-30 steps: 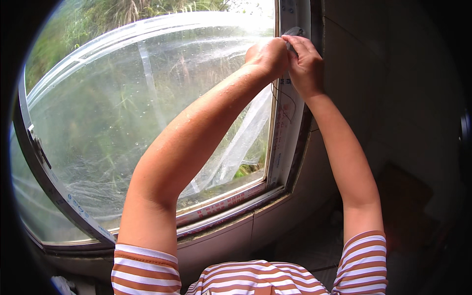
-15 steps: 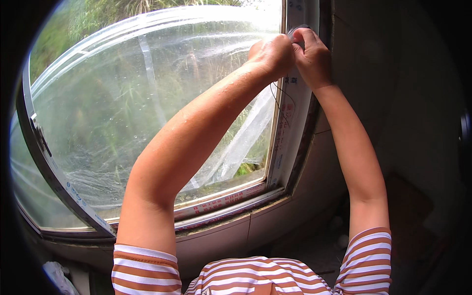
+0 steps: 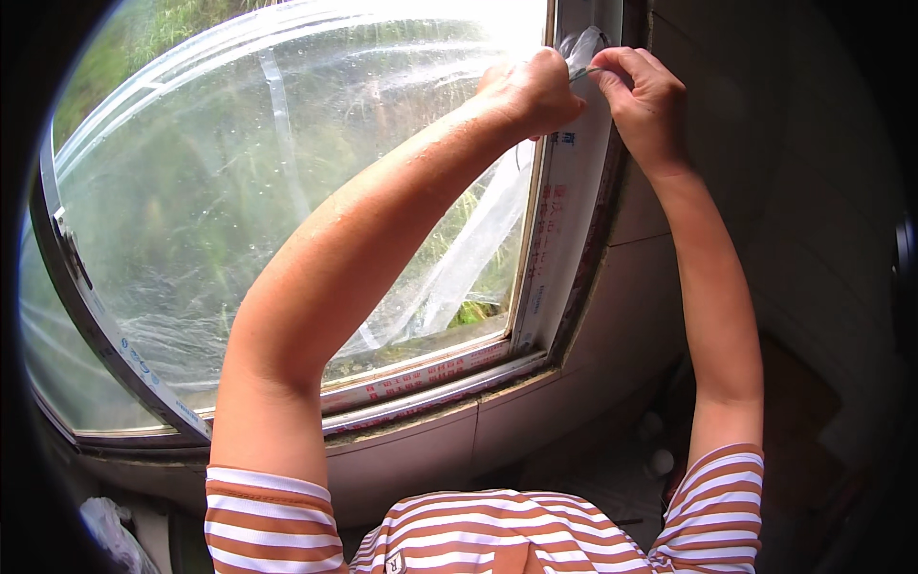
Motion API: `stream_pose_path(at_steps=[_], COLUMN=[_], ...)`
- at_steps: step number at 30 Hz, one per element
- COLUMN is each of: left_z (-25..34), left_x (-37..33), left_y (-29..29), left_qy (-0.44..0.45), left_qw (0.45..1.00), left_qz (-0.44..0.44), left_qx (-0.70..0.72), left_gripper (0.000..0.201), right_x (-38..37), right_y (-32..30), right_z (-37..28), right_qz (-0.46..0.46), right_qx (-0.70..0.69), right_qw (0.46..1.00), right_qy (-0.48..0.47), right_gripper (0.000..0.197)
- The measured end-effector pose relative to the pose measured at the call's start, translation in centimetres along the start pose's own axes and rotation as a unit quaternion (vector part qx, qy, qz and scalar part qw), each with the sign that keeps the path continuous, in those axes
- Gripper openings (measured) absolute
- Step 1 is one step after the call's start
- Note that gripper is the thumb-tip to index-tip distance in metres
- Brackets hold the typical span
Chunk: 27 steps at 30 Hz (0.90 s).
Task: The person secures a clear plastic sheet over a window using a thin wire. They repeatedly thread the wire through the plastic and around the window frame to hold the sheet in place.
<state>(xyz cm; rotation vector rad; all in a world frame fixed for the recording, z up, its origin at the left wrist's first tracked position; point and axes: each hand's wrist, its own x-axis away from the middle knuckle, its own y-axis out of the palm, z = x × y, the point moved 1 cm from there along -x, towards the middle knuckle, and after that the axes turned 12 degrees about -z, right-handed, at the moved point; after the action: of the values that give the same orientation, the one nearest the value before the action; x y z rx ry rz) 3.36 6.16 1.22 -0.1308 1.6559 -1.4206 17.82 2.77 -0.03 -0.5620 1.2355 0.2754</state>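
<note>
High on the right side of the window, my left hand (image 3: 535, 94) is closed in a fist against the white frame (image 3: 564, 206). A bunch of crumpled clear plastic (image 3: 583, 43) sticks up just beyond its knuckles. To its right, my right hand (image 3: 645, 100) pinches a thin dark cord (image 3: 585, 72) between thumb and fingertips. The cord runs across the short gap into my left fist, whose fingers are mostly hidden. A piece of thin line hangs below the left wrist. Behind my left arm, a clear plastic sheet (image 3: 363, 163) spreads over the window.
The sliding sash edge (image 3: 105, 316) with a dark latch (image 3: 75, 256) stands at the left. A tiled ledge (image 3: 430, 440) runs beneath the window track (image 3: 430, 383). At the lower left lies a white plastic bag (image 3: 110, 531). Green plants show outside.
My right hand has drawn away to the right from my left hand, with the cord now stretched between them. The clear plastic bunch has come into fuller sight, and less of the hanging line shows.
</note>
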Motion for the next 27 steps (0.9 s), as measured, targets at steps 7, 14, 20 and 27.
stream_pose_path(at_steps=[7,14,20,27], left_z=[0.0,-0.8,0.1,-1.2], left_x=[-0.1,-0.4,0.1,-1.2], left_y=[0.4,-0.1,-1.8,-1.8], left_qy=[-0.007,0.013,-0.045,-0.089], left_qw=[0.999,0.992,0.945,0.962], left_qz=[-0.004,-0.049,-0.117,-0.028], left_qx=[-0.031,0.112,0.303,0.255], left_gripper=[0.029,0.024,0.029,0.021], right_x=[1.5,2.7,2.3,1.8], right_y=[-1.7,-1.8,-1.7,-1.8], right_z=[-1.3,-0.8,-1.1,-1.3], right_qz=[0.050,0.098,0.124,0.130], right_qx=[-0.317,-0.437,-0.449,-0.465], right_qw=[0.939,0.869,0.854,0.845], right_qy=[0.123,0.208,0.230,0.229], right_gripper=[0.012,0.018,0.019,0.019])
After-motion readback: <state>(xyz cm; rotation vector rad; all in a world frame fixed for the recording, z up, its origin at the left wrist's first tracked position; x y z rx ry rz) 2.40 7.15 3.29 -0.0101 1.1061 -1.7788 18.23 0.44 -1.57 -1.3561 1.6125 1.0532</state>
